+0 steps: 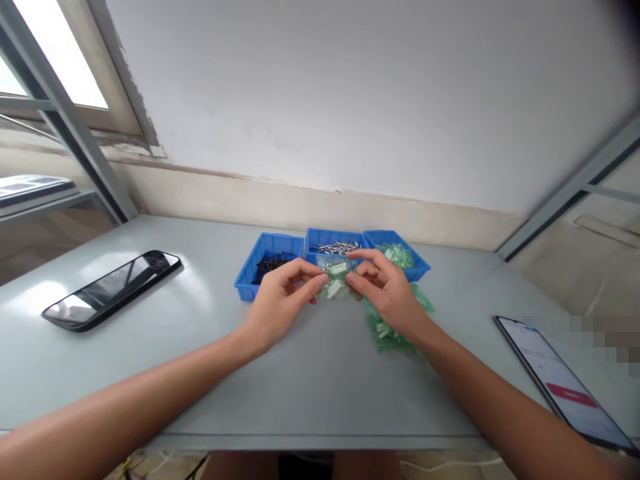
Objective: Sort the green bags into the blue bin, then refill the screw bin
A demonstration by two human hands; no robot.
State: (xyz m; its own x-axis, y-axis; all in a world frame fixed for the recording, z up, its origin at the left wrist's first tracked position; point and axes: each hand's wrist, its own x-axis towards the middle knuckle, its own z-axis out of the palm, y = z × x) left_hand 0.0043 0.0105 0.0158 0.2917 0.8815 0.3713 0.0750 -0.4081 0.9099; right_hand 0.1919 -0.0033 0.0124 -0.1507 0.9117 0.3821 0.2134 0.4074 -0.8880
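Between my two hands is a small clear plastic bag (pixel 337 269) with whitish-green pieces inside. My left hand (pixel 285 293) pinches its left edge between thumb and fingers. On the opposite side, my right hand (pixel 385 287) grips the bag with thumb and fingertips; a ring shows on one finger. Below and partly behind my right hand lie green plastic bags (pixel 387 333) with pale pieces in them. Just beyond the hands stand a blue bin of dark screw-like pieces (pixel 243 283), a blue bin of silver screw-like pieces (pixel 320 237) and a blue bin of green bags (pixel 417 270).
A dark phone-like device (pixel 113 290) lies on the grey table (pixel 280 413) at the left. At the right edge lies a phone with a lit screen (pixel 560 380). Metal frame posts (pixel 75 133) rise at both sides, and a wall (pixel 340 113) stands behind.
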